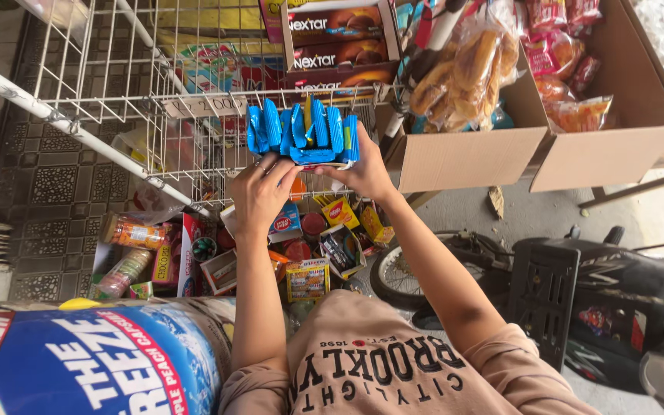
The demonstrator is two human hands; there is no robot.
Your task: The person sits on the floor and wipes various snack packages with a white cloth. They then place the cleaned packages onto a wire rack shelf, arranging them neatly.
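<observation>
Blue glossy wrappers crowd an open tray of snack packs [305,132], standing on edge in a loose row, thin and flat, their foil creased and catching light. 2 hands carry the tray up against the white wire rack [117,84], level with the rack's lower front edge. The left hand [261,192] cups the tray's left underside, fingers curled and pressed to the cardboard, a ring on 1 finger. The right hand [363,170] clamps the tray's right end, thumb on the underside and fingers wrapped round the side wall, so both hands are closed on it rather than spread.

Just behind the tray, on the rack, lie flat brown cartons of biscuits [340,38] with shiny printed lids. To the right, a corrugated cardboard box [470,157] holds clear crinkly bags of long golden bread rolls [463,65]; a 2nd cardboard box [616,154] beside it holds red plastic snack packets [555,46].

Below the hands, small cartons and plastic jars [128,230] of sweets sit in a dense jumble. A big rounded blue and white sack [94,361] fills the lower left corner. At lower right stands a bicycle wheel [397,280] and a black plastic crate [543,296] on the grey concrete floor.
</observation>
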